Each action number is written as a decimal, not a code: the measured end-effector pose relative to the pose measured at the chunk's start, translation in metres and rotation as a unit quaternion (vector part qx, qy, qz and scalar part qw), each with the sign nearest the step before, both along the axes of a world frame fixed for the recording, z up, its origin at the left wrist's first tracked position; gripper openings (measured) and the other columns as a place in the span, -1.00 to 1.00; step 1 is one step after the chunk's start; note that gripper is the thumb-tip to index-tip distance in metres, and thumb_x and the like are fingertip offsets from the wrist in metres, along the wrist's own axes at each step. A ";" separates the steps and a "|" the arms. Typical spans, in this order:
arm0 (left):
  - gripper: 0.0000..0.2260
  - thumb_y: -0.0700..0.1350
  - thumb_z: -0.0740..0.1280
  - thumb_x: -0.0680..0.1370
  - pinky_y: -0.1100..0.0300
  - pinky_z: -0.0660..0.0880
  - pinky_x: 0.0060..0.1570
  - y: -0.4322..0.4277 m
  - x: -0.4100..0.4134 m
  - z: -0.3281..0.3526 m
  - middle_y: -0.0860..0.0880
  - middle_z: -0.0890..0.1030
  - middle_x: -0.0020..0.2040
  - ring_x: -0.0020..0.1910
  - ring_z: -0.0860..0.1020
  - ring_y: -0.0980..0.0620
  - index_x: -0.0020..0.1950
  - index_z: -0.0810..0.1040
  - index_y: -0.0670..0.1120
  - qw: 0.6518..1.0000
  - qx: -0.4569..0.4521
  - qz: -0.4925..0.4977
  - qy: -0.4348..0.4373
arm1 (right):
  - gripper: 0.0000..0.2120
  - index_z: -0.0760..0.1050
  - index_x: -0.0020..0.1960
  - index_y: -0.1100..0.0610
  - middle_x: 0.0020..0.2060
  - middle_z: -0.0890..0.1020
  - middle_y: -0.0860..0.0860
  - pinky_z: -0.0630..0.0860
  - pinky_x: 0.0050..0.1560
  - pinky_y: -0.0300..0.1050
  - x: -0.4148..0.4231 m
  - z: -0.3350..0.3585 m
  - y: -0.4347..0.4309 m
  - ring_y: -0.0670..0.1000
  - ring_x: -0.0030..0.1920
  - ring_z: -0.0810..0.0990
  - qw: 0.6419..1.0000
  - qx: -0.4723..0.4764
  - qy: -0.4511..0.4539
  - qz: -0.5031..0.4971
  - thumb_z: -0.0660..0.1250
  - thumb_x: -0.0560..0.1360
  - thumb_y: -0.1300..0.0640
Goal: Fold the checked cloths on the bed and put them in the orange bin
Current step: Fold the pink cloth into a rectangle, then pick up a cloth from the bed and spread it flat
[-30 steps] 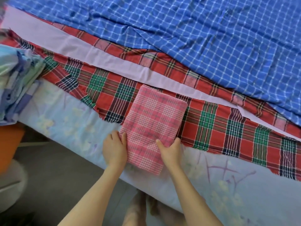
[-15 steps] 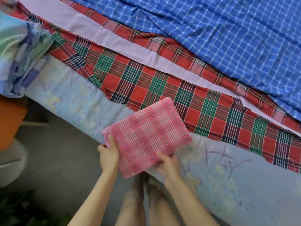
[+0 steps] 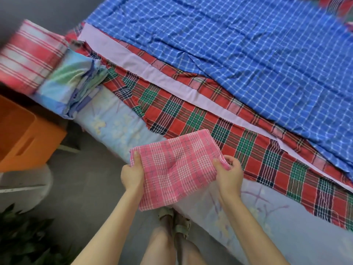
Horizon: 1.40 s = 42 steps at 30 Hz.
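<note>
A folded pink checked cloth (image 3: 177, 167) hangs in the air over the bed's near edge. My left hand (image 3: 132, 175) grips its left side, thumb on top. My right hand (image 3: 228, 174) pinches its right corner. A red and green checked cloth (image 3: 219, 129) lies spread along the bed, and a blue checked cloth (image 3: 248, 54) is spread beyond it. The orange bin (image 3: 24, 138) stands on the floor at the left, below the bed's end.
A lilac strip of cloth (image 3: 162, 77) lies between the red and blue cloths. Folded pale blue bedding (image 3: 72, 85) and a red striped pillow (image 3: 28, 56) sit at the bed's left end. A white round object (image 3: 28, 188) and a plant (image 3: 23, 238) are on the floor.
Both hands have lifted the pink folded cloth off the bed and drawn it towards me and the left. The view has swung left, bringing the orange bin further in.
</note>
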<state>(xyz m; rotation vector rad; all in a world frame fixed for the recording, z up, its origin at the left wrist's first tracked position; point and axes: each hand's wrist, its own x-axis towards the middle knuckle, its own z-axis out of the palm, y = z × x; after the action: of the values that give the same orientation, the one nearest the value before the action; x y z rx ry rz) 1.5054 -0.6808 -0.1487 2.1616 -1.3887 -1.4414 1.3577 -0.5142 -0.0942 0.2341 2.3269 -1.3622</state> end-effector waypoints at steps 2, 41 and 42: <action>-0.46 0.31 0.14 0.52 0.14 0.25 -0.42 -0.017 0.004 0.027 -0.04 0.35 -0.42 -0.42 0.36 -0.03 -0.39 0.25 -0.11 0.998 -0.052 -0.017 0.011 | -0.79 0.44 0.10 0.08 -0.14 0.52 -0.16 0.53 -0.04 -0.01 0.003 0.021 -0.014 -0.11 -0.13 0.54 0.999 -0.008 0.017 0.031 0.37 0.50 0.12; -0.79 -0.06 0.24 0.51 0.06 0.45 -0.14 -0.606 0.047 0.094 -0.13 0.53 -0.10 -0.09 0.54 -0.19 0.01 0.44 -0.20 0.927 -0.159 -0.291 -0.176 | -0.66 0.37 0.28 0.09 0.11 0.59 0.06 0.45 -0.13 -0.09 -0.029 0.032 -0.603 0.13 0.07 0.57 0.738 0.373 0.107 0.552 0.15 0.51 0.21; -0.83 -0.11 0.23 0.51 0.05 0.43 -0.15 -0.608 0.032 0.101 -0.14 0.54 -0.13 -0.12 0.53 -0.19 -0.05 0.45 -0.21 0.934 -0.162 -0.285 -0.145 | -0.62 0.35 0.33 0.09 0.16 0.58 0.08 0.45 -0.10 -0.09 -0.034 0.032 -0.604 0.13 0.10 0.56 0.754 0.362 0.094 0.540 0.16 0.52 0.21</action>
<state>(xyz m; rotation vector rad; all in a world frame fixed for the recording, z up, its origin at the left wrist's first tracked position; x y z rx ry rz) 1.5370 -1.2883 -0.0476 1.8903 -2.3182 -0.9425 1.3235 -1.1181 -0.0618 -0.9396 2.3065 0.1098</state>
